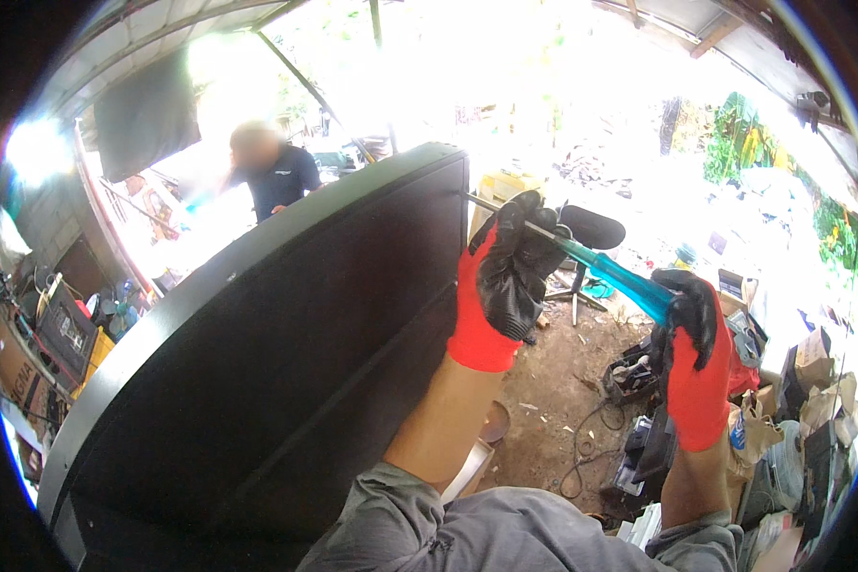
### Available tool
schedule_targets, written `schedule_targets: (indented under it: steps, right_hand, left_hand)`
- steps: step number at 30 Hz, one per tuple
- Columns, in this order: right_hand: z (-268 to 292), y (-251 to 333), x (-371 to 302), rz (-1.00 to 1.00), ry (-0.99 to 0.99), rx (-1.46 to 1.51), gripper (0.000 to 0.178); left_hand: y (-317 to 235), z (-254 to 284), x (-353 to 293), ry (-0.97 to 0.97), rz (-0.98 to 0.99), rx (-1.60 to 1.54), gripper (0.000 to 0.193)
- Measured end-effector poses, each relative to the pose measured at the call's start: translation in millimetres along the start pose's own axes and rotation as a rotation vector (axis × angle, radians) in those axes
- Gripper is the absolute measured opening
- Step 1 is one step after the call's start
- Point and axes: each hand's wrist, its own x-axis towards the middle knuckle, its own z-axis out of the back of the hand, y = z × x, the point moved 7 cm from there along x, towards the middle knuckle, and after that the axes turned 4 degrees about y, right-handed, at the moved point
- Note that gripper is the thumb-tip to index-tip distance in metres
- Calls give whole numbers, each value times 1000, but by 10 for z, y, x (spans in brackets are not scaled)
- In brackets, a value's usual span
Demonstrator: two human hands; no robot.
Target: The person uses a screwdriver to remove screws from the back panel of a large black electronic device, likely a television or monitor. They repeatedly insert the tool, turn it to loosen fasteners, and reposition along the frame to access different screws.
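A large black panel-like casing (296, 353) with a grey rim stands upright on my left. My left hand (507, 281), in a red glove with a black palm, is closed around the metal shaft of a screwdriver (624, 278) beside the casing's right edge. The screwdriver has a long translucent teal handle. Its shaft slants up and left, with the tip at the casing's edge near the top corner; whether it sits in a screw is too small to tell. Gloved the same way, my right hand (693, 348) grips the handle's butt end.
Beyond the casing another person (281, 176) in a dark shirt bends forward. A stool with a black seat (593, 227) stands on the dirt floor (543, 410). Dark electronic parts (634, 458), a cable and cardboard boxes (813, 357) crowd the right side. Shelved clutter lines the left.
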Motion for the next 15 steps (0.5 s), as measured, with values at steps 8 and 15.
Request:
schedule_targets:
  steps: [8,15]
  right_hand:
    - [-55,26,-73,160,-71,80,47]
    - [56,165,-60,381,-28,-241,42]
  left_hand:
    - [57,75,91,22,-4,-25,39]
    - [-35,-270,6,-15,25,-82,38]
